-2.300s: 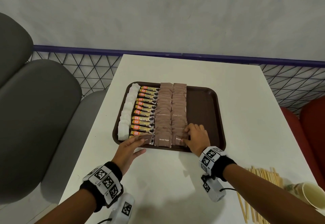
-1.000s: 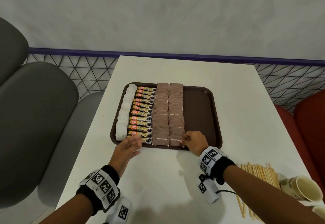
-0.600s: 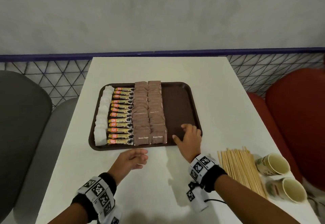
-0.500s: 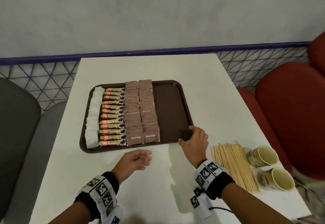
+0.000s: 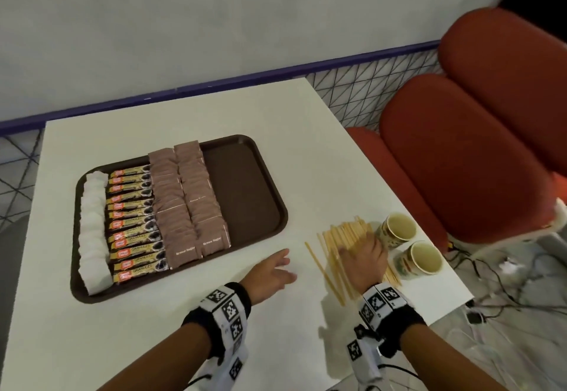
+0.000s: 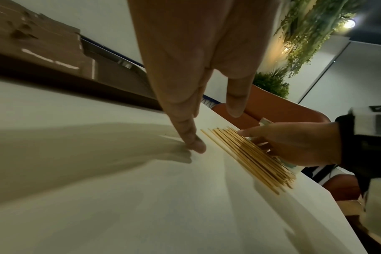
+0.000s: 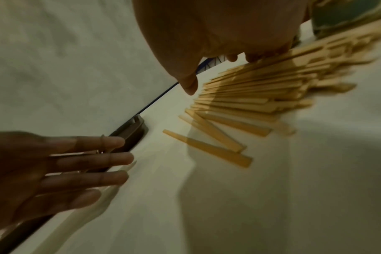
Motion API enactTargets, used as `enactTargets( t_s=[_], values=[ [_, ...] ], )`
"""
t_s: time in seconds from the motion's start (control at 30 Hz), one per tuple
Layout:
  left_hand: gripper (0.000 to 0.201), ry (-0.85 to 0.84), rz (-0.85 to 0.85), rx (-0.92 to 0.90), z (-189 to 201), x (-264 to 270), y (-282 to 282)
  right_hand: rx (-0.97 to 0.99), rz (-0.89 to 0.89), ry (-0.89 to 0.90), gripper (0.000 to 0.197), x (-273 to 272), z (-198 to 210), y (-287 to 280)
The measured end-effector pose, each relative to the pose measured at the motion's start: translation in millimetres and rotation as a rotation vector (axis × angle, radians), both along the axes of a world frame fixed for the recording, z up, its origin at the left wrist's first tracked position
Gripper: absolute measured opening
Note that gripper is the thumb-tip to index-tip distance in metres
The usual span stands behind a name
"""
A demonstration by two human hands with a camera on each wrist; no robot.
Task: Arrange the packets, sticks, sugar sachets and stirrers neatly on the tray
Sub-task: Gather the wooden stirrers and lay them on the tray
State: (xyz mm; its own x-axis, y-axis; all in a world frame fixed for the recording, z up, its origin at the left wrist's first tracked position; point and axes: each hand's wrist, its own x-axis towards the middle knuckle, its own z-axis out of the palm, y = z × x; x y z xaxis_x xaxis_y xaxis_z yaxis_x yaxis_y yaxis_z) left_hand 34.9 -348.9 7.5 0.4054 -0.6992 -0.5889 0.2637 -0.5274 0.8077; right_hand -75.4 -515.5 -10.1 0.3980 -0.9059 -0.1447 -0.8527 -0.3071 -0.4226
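Stirrers point(image 5: 343, 255), pale thin wooden, loosely fanned under spread right hand point(image 5: 365, 260); left hand point(image 5: 270, 271) slack.

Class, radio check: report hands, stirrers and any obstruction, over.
Left hand open, fingertip on table. Right hand flat on stirrers, not gripping. Tray right side bare. Two cups beside the pile.

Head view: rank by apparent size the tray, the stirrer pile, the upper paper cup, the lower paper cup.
1. tray
2. stirrer pile
3. upper paper cup and lower paper cup: look alike, no ranking. The right hand covers part of the pile.
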Motion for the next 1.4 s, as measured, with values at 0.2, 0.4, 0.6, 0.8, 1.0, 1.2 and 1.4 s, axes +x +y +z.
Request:
enactTargets(
  t_s=[0.2,0.4,0.6,0.8,1.0,1.2,1.4],
  values=[
    [0.068,0.018,-0.013,0.033,2,-5,-24,0.031,0.063,-0.012,0.072,3,-2,11],
    [0.067,0.082,0.055,0.022,2,1,-29,0.027,-0.041,0.041,0.079,-6,-5,8],
    [0.067,0.111,0.093,0.023,-6,3,-32,-0.008,0.151,0.134,0.099,-7,-6,26],
    [0.057,0.102,0.081,0.013,-3,-1,-37,0.043,0.283,0.196,0.097,8,2,36],
    [0.036,0.078,0.045,-0.015,-4,3,-34,0.032,0.476,0.331,0.05,29,3,42],
    [0.034,0.198,0.128,-0.064,-5,3,-28,0.001,0.537,0.353,0.034,37,0,46],
    [0.046,0.175,0.233,0.004,-4,7,-25,-0.121,0.614,0.371,0.033,34,1,50]
  ],
)
